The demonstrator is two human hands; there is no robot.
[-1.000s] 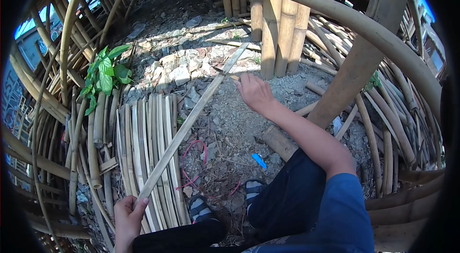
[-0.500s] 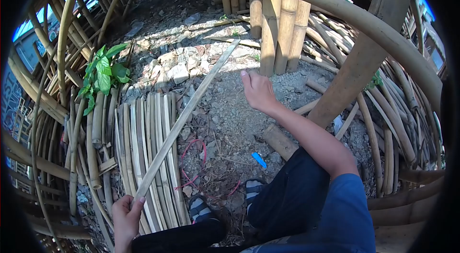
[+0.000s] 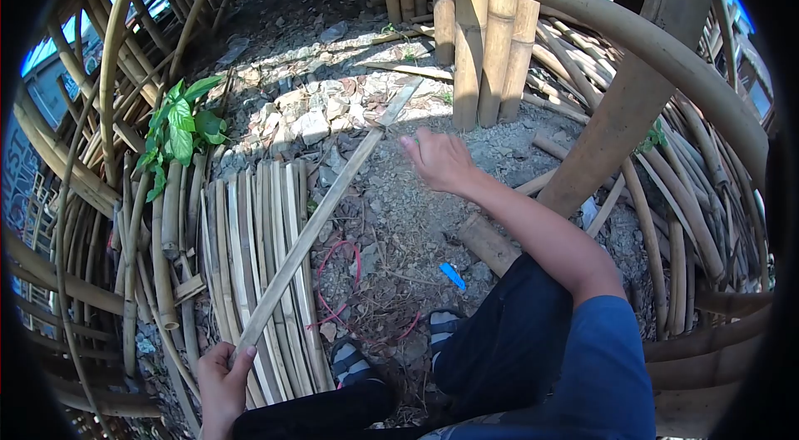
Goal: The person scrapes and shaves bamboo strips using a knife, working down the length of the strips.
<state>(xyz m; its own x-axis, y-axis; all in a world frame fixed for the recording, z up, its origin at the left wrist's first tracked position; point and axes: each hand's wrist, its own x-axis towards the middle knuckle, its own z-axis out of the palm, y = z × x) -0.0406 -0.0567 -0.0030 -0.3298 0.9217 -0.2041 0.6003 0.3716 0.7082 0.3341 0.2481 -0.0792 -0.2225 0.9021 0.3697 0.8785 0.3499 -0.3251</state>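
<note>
The left hand (image 3: pixel 223 382) grips the near end of a long bamboo slat (image 3: pixel 320 219), thumb laid along it. The slat runs up and to the right, crossing a row of split strips (image 3: pixel 250 248) on the ground, its far end over the stones (image 3: pixel 312 125). The right hand (image 3: pixel 441 161) reaches out just beside the slat's far part; whether it holds anything I cannot tell. A blue scrap (image 3: pixel 452 275) and red wire (image 3: pixel 337 261) lie on the gravel near the sandals (image 3: pixel 441 328)
</note>
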